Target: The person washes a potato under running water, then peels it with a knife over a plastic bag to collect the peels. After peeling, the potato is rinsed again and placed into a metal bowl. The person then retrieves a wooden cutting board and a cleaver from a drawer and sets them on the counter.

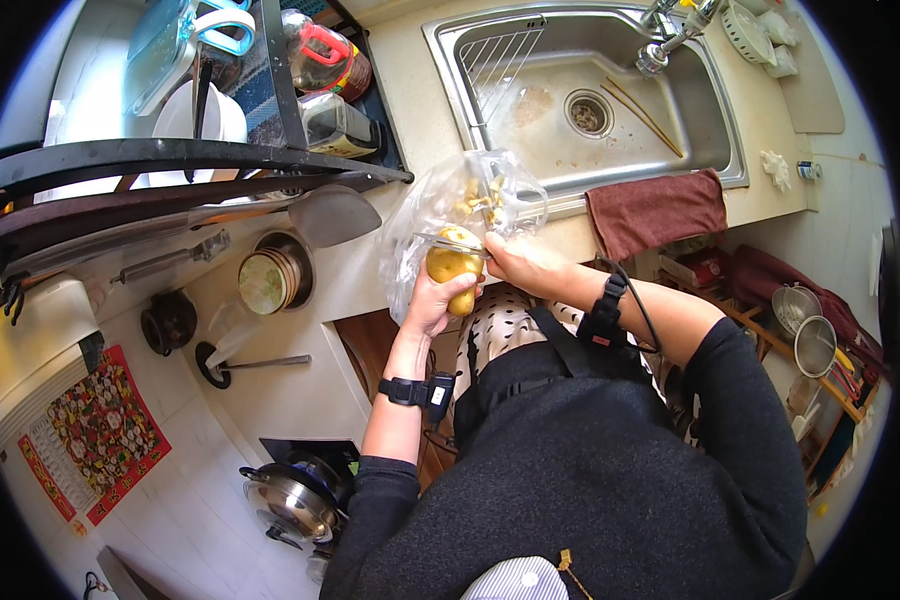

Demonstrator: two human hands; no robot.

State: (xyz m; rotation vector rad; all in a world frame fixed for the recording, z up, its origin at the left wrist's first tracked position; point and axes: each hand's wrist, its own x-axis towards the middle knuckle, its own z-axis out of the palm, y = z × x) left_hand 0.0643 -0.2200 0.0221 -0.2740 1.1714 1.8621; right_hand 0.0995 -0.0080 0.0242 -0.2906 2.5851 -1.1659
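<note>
My left hand grips a yellow-skinned potato from below, with the thumb across its near side. A paler, peeled patch shows at the potato's far end. In my right hand is a metal-bladed tool, lying across the top of the potato. Whether it is a knife or a peeler cannot be told. Beneath the potato a clear plastic bag spreads over the counter edge and the sink's near corner. Several potato peelings lie in the bag.
Beyond the bag is a steel sink with a wire rack, chopsticks and a faucet. A brown towel drapes over its front edge. A black shelf rack and stacked bowls stand left; a lidded pot sits nearer.
</note>
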